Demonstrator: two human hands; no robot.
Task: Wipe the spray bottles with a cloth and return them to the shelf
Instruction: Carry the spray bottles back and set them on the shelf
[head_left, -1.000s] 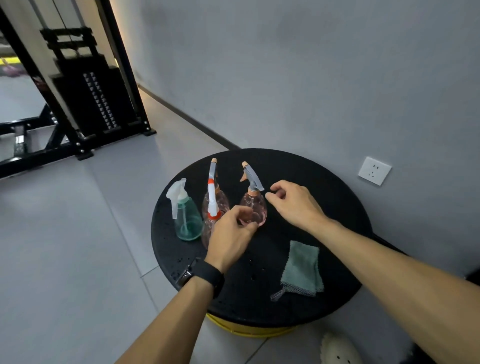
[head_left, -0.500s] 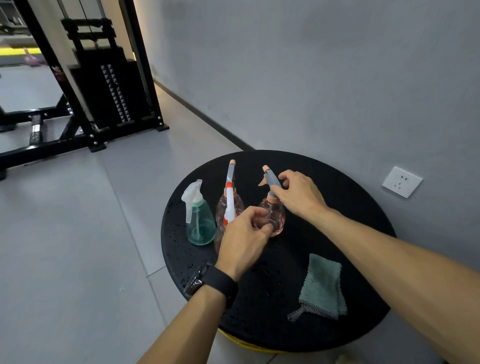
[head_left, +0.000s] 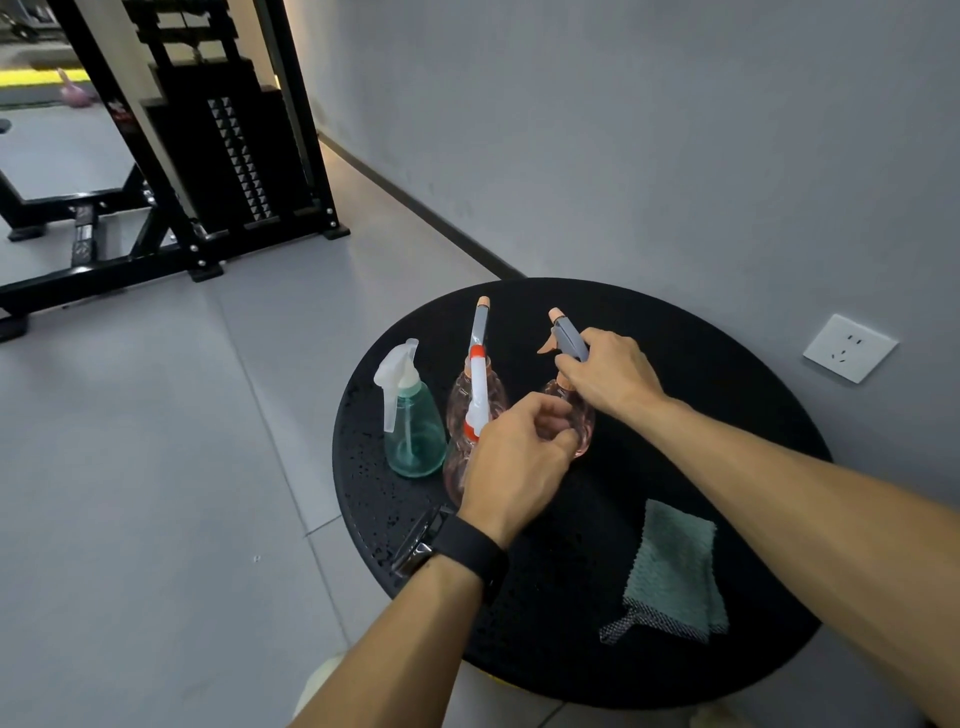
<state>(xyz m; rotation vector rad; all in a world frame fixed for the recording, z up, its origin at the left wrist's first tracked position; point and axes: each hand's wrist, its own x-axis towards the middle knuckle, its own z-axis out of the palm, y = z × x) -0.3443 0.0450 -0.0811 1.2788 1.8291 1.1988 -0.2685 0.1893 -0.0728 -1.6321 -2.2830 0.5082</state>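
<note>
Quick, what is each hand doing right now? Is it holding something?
Left hand: grip closed around the body of the right-hand pink spray bottle.
Right hand: grip closed on that same bottle's grey spray head.

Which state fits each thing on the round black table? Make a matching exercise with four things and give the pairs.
Things:
1. green bottle
2. cloth
3. right hand
4. left hand

States:
A. grips a pink bottle's grey sprayer
B. lies flat, untouched
C. stands leftmost, untouched
D. wears a black wristband, touches the pink bottle's body

Pairs: 1-C, 2-B, 3-A, 4-D
</note>
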